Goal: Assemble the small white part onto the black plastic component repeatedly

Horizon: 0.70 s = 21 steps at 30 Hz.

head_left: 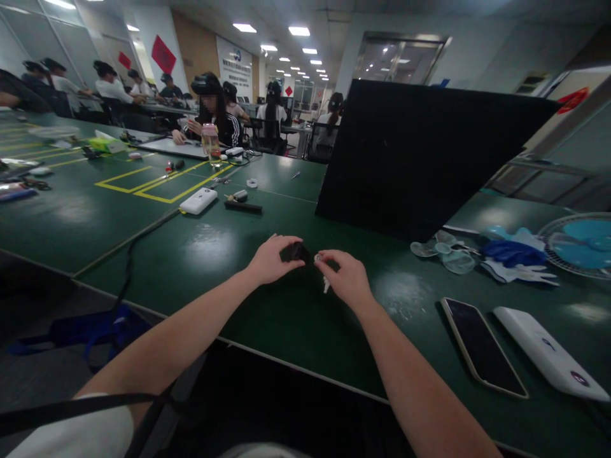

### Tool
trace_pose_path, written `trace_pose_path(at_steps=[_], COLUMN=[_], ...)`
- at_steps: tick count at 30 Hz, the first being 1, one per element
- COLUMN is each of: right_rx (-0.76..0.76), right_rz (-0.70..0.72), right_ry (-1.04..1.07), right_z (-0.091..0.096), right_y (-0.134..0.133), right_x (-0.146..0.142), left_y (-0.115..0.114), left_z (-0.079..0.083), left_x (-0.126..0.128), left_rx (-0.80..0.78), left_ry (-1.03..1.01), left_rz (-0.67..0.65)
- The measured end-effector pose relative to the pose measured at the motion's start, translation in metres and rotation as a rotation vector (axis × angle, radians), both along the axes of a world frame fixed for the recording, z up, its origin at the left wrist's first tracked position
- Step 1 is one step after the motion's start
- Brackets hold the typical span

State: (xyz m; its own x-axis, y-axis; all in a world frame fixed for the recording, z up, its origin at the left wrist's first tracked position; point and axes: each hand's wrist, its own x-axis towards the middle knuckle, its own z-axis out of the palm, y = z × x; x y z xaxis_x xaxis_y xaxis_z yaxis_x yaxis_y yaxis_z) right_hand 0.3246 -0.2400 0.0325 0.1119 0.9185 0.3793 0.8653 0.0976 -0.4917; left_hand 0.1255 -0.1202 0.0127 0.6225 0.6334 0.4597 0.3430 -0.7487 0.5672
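My left hand (274, 259) grips a small dark block-like object (296, 252) between thumb and fingers, just above the green table (281, 318). A short distance to the right, my right hand (344, 273) pinches a small silvery piece (317, 258) at its fingertips. Below those fingers hangs a pale, key-like piece (326, 285). The two held things are close together, with a narrow gap between them. Their exact kinds are too small and dim to make out.
A large black panel (405, 159) stands at the back right. Near my right arm lie a phone (484, 346) and a white power bank (548, 350); gloves (518, 261) and a fan (582, 245) sit beyond. Another power bank (199, 201) and a dark bar (243, 207) lie at left. A person (214, 114) sits opposite.
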Motion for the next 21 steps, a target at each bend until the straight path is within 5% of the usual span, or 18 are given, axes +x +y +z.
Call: trace_pose_path(at_steps=[6,16,21], right_rx=[0.182,0.098,0.076], right_rz=[0.131,0.196,0.136], right_ry=[0.028,-0.093,-0.099], right_z=[0.006,-0.008,0.006], right_y=[-0.005,0.005,-0.002], right_x=[-0.009,-0.010,0.010], left_y=[-0.005,-0.012,-0.003], left_z=[-0.003,-0.007,-0.013], left_x=[0.003,0.008,0.008], left_rx=[-0.011,-0.188,-0.246], left_ry=[0.016,0.025,0.027], left_rz=[-0.071,-0.062,0.006])
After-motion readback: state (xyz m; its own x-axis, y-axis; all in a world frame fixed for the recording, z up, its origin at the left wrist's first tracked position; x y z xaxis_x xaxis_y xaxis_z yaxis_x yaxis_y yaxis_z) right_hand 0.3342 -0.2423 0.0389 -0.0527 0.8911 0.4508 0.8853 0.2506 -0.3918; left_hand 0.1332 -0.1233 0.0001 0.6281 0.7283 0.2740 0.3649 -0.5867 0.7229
